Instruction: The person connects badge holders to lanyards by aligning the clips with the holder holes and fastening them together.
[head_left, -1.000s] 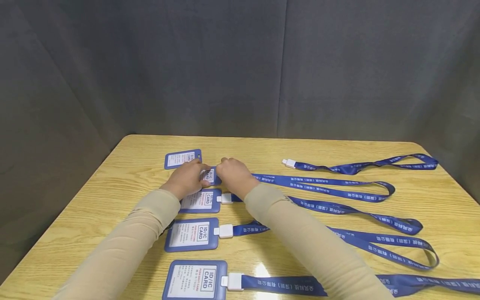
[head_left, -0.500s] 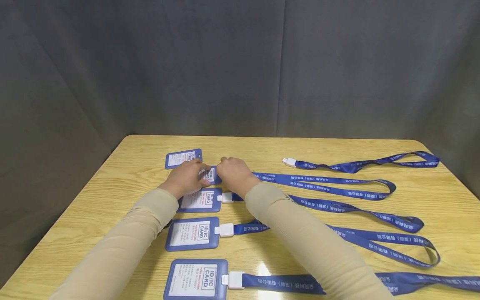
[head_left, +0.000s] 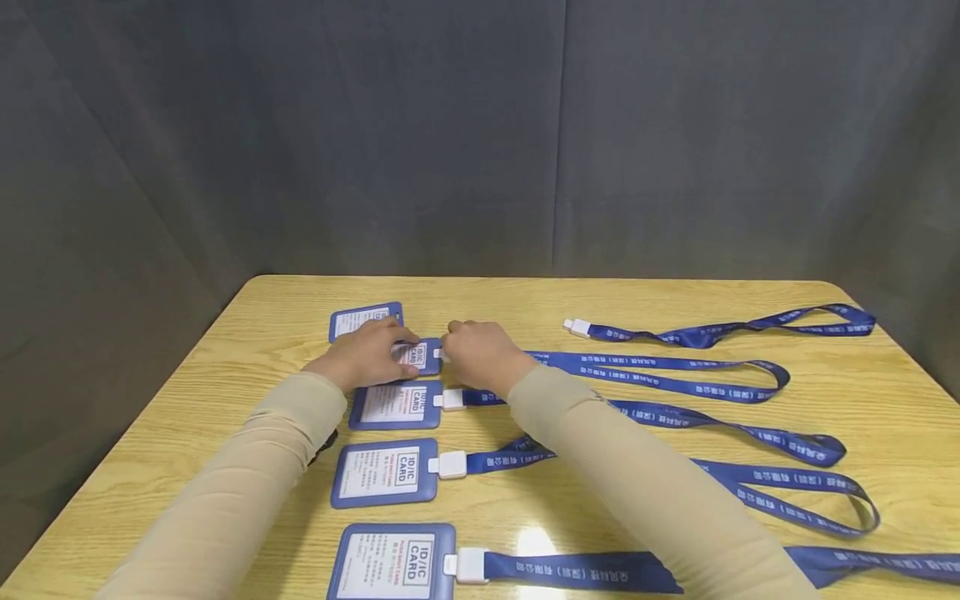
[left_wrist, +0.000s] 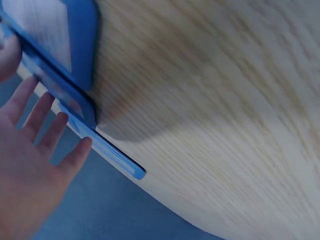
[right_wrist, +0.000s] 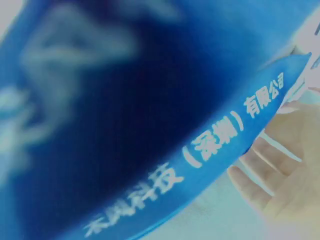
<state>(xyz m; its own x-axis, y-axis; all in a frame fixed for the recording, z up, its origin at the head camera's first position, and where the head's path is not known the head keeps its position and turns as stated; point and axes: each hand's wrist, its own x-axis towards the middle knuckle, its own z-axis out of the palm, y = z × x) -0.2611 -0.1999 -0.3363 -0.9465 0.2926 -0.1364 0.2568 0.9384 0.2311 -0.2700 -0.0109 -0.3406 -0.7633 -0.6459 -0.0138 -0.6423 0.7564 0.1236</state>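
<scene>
My left hand (head_left: 363, 354) holds a blue ID card holder (head_left: 424, 357), second from the back, with thumb and index finger at its opposite long edges. In the left wrist view, that hand's other fingers (left_wrist: 47, 127) stretch out beside the holders. A white tab (head_left: 439, 354) shows at the holder's right end. Right beside it, my right hand (head_left: 480, 354) pinches the clip end of a blue lanyard (head_left: 660, 373), the clip mostly hidden by the fingers. The right wrist view has the printed strap (right_wrist: 215, 140) running up to the fingertips.
Nearer me lie three card holders, one of them the front holder (head_left: 393, 562), each joined by a white clip to a lanyard stretching right. At the back, a separate card holder (head_left: 360, 321) and an unattached lanyard (head_left: 705, 333) rest on the wooden table (head_left: 187, 400).
My right hand has shifted slightly right, uncovering the white tab at the holder's end. The left hand stays on the same holder, its wrist a little further left.
</scene>
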